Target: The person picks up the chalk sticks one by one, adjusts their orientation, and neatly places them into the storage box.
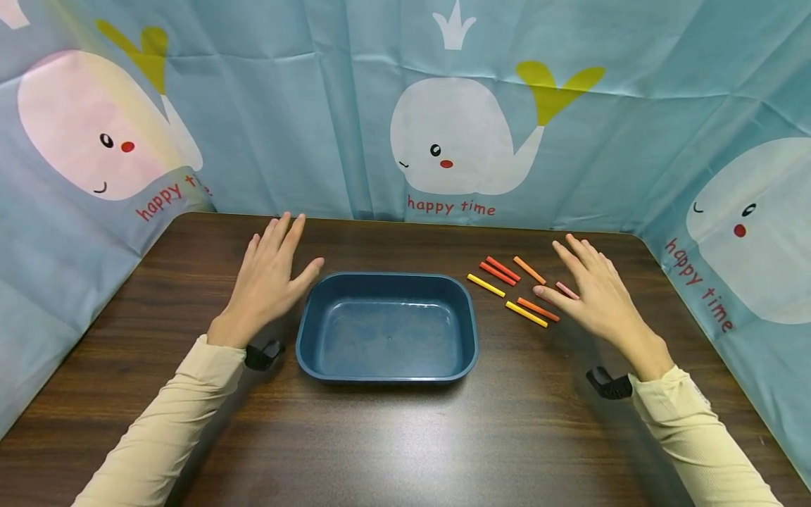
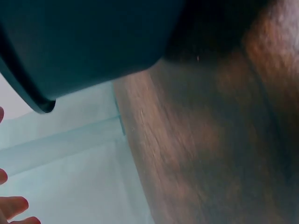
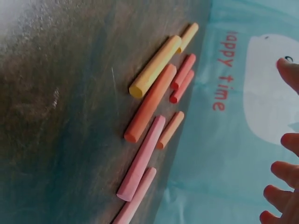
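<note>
My left hand [image 1: 266,278] is held with extended fingers just left of a blue rectangular plastic basin [image 1: 306,338]. Nothing is in its grasp, and the left wrist view shows the basin's outer side [image 2: 88,42] close by. On the right, several chalk sticks lie loose on the table: yellow [image 3: 156,67], orange [image 3: 150,105], red [image 1: 500,268] and pink [image 3: 141,158]. My right hand [image 1: 598,296] hovers over their right side, fingers spread and holding nothing. It partly hides the pink chalk in the head view.
A dark wood-grain table [image 1: 380,443] carries everything. Light blue cloth [image 1: 253,127] printed with whales hangs along its back and both sides. A black wrist strap [image 1: 262,355] sits at the left cuff, another strap [image 1: 610,384] at the right.
</note>
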Motion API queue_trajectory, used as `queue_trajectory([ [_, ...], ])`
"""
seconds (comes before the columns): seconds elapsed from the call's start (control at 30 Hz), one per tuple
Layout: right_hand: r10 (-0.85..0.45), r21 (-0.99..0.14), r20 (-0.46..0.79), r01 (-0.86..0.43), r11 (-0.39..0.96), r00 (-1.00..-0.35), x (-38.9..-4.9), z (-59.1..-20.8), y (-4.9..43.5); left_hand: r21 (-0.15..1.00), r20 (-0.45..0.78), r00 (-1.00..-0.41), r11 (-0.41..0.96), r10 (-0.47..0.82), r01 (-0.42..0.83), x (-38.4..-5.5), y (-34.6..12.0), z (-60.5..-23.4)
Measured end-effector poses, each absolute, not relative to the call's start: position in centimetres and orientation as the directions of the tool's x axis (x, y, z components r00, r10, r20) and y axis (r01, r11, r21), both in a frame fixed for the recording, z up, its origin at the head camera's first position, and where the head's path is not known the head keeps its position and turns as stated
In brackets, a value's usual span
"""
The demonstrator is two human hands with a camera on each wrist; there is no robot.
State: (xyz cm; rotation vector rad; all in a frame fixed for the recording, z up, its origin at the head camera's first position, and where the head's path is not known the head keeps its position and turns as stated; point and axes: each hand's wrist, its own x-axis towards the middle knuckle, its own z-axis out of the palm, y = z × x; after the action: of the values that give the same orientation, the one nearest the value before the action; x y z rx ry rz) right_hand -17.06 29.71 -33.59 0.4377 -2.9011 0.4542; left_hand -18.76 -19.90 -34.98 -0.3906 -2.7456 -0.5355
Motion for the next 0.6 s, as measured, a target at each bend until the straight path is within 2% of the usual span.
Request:
queue_trajectory([
  [0.37, -0.327, -0.353, 0.268, -0.408, 0.842, -0.906, -16.4, -34.5, 29.0, 0.368, 0.338, -0.911, 0.858, 0.235, 0.358, -17.5, -19.4, -35.1],
  [0.6, -0.311, -0.377, 0.223, -0.376, 0.846, -0.924, -16.1, -34.8, 28.5, 0.385, 0.286, -0.924, 0.852, 0.254, 0.354, -16.7, -19.2, -35.4],
])
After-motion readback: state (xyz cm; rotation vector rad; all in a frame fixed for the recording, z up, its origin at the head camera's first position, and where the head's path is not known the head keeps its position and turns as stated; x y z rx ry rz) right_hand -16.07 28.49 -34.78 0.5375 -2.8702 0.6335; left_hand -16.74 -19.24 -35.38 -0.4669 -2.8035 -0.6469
